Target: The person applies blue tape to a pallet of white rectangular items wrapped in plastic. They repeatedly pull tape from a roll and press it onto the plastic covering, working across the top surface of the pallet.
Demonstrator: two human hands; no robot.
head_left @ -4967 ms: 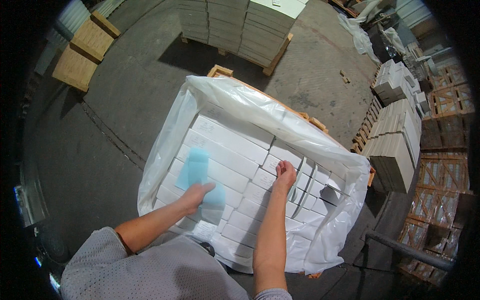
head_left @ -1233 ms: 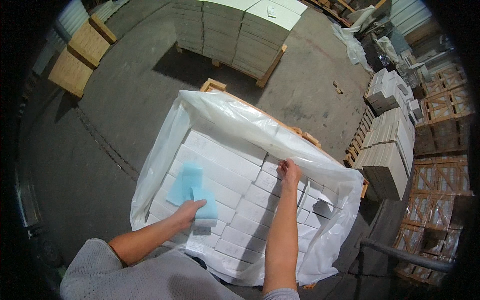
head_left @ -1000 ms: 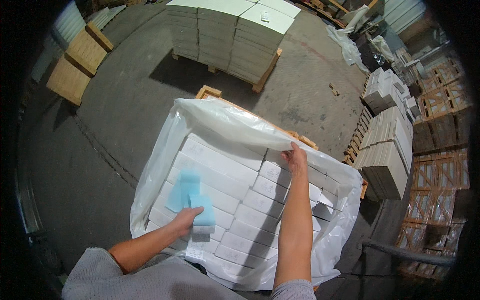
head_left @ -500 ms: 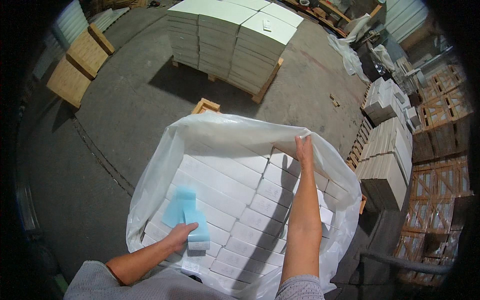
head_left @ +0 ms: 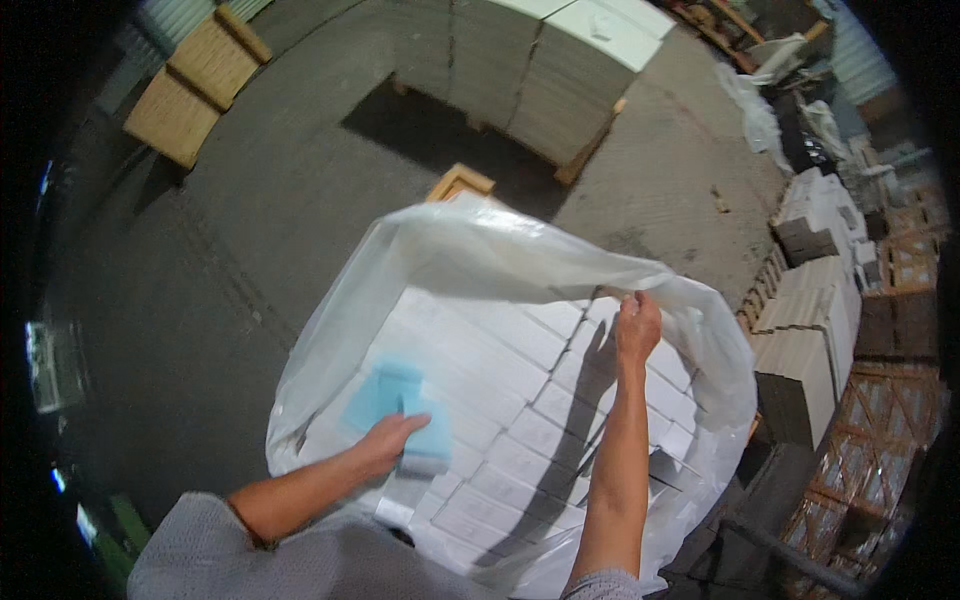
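Note:
A pallet of white blocks stands in front of me, wrapped in a clear plastic sheet. My right hand is raised and pinches the far edge of the plastic sheet, lifting it off the blocks. My left hand rests flat on the blocks near the front left. Its fingers press on a light blue sheet lying on the top layer. The plastic hangs down over the pallet's sides.
Grey concrete floor surrounds the pallet. A tall stack of pale blocks on a pallet stands behind. Wooden crates sit at the far left. More stacked blocks and brown cartons stand at the right.
My right hand has reached farther away and lifted the plastic's far edge higher, so it billows up. My left hand has stayed on the blue sheet, sliding slightly toward me.

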